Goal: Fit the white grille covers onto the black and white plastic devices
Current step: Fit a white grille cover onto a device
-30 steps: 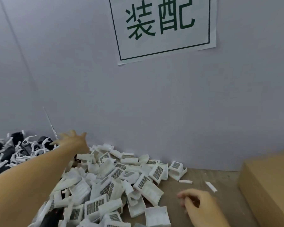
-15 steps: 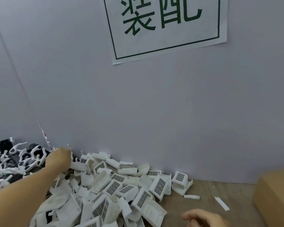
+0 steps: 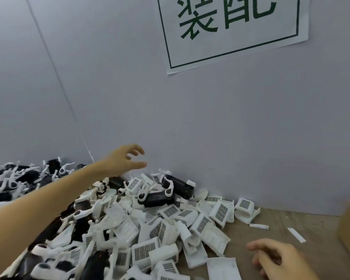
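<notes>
The left hand [image 3: 125,158] has risen from the pile edge and now hovers above it, fingers spread and loosely curled, holding nothing. Black and white devices [image 3: 178,187] now lie atop the white grille covers [image 3: 220,212] against the wall [image 3: 230,138]. The right hand [image 3: 275,257] rests loosely curled above the table [image 3: 281,221], empty.

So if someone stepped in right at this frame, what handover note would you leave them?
Left hand: raised above the back of the pile near the wall, fingers spread, holding nothing.
Right hand: low over the wooden table, fingers loosely curled, empty.
White grille covers: heaped loose in the middle.
Black and white devices: some on top of the heap by the wall, more piled at far left.
Done: no fitted pair can be made out.
Left: pick a device and a cover, fit them together.
</notes>
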